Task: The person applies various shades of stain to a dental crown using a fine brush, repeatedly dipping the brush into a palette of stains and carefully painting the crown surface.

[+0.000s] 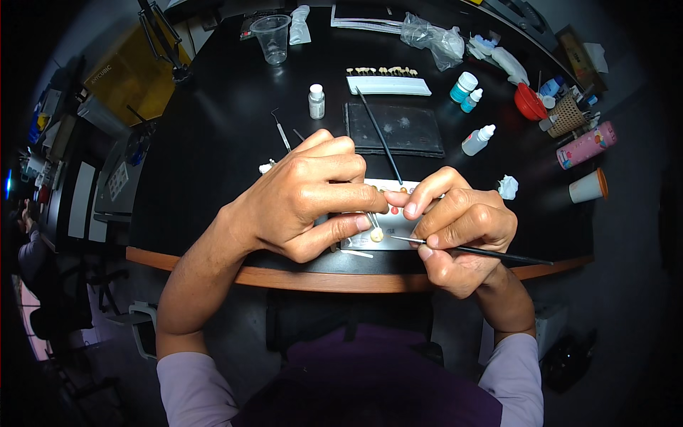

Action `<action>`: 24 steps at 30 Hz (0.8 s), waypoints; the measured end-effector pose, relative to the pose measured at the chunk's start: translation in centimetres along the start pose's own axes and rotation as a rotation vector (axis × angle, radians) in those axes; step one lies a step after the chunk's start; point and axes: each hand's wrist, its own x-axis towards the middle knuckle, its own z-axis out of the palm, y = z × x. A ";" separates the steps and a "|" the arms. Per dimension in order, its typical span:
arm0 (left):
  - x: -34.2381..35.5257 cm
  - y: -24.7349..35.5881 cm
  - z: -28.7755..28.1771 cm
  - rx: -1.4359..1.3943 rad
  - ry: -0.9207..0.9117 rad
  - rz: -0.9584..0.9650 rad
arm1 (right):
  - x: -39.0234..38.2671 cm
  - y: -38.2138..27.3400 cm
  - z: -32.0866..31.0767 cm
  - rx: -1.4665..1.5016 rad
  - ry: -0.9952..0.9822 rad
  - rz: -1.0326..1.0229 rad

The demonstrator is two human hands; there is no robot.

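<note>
My left hand is closed, pinching thin metal tweezers between thumb and fingers. At their tip sits a small cream-coloured tooth crown. My right hand is closed around a fine brush with a dark handle; its pale tip points left at the crown, a short gap apart. Both hands are close together, their index fingers almost meeting. Beneath them lies a white palette with coloured spots, partly hidden by my fingers. A second, dark-handled brush rests with one end at the palette.
Behind the palette lies a dark flat case, then a shade guide of tooth samples. Small bottles stand either side. A metal probe lies left. At right are a paper cup and a red bowl.
</note>
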 end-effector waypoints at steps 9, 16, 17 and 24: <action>0.0 -0.2 0.0 -0.005 -0.025 0.003 | -0.2 0.1 0.6 0.031 0.103 0.006; -0.1 -0.2 0.1 -0.012 -0.016 0.007 | -0.3 0.0 0.4 -0.022 0.069 0.027; -0.1 -0.2 0.1 -0.013 -0.016 0.007 | -0.2 0.1 0.4 -0.011 0.074 0.017; 0.0 -0.2 0.0 -0.008 -0.018 0.012 | -0.1 0.2 0.5 0.004 0.080 -0.003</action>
